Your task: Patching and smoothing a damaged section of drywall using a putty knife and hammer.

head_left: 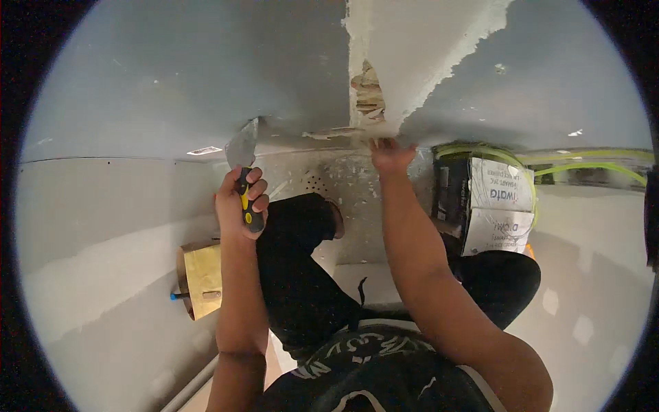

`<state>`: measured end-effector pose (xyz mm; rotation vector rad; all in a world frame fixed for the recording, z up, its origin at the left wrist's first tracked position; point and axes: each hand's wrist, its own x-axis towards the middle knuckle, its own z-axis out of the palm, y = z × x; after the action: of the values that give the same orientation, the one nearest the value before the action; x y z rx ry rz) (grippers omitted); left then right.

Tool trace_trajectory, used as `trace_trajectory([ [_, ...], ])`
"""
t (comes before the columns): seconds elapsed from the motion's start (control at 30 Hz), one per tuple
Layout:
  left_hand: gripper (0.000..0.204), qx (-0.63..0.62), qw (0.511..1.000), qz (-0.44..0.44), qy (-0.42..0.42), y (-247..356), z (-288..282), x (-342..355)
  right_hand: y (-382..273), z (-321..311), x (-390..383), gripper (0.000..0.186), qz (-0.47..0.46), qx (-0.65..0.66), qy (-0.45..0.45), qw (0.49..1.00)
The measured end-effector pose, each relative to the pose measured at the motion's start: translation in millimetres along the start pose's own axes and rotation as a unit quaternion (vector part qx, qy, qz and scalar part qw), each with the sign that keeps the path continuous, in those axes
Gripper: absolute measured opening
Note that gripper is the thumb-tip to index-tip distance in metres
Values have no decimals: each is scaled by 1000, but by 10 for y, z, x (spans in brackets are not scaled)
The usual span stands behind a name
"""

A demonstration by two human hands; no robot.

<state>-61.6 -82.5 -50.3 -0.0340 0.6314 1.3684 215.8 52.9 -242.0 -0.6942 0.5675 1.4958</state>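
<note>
My left hand point(237, 202) is wrapped round the black and yellow handle of a putty knife point(243, 145), its metal blade pointing up against the lower part of the grey-blue wall point(206, 75). Further right, my right hand point(393, 155) reaches to the foot of the wall with its fingers apart. Its fingertips are close to a ragged strip of loose material point(333, 133) along the wall's bottom edge; whether they touch it I cannot tell. Just above that hand, a broken hole point(368, 93) shows rough brownish layers beside a pale plastered patch point(405, 55).
A box wrapped in clear plastic point(500, 202) stands to the right, with a yellow-green hose point(583, 166) running behind it. On the left is a tan box point(204, 281) with a blue-tipped item. White crumbs lie on the floor point(353, 185) around a perforated drain point(316, 183).
</note>
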Motion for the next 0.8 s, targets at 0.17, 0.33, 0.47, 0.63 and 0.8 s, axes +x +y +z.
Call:
trace_trajectory([
  [0.17,18,1,1000,10,0,-3,-10,15,-217,170,-222,98,-12,-74,-109,991],
  [0.33,19,48,999,0,-7,-68,42,22,-329,720,-974,75,19,-74,-111,991],
  [0.47,25,125,992,30,17,-214,-6,22,-457,1004,-1751,62,27,-151,-187,970],
  [0.63,35,286,954,-52,81,-1308,456,-273,-481,435,-2546,56,20,-642,-272,716],
  [0.8,38,245,962,-90,83,-1766,274,-90,-149,-491,-2464,43,-104,-688,-195,691],
])
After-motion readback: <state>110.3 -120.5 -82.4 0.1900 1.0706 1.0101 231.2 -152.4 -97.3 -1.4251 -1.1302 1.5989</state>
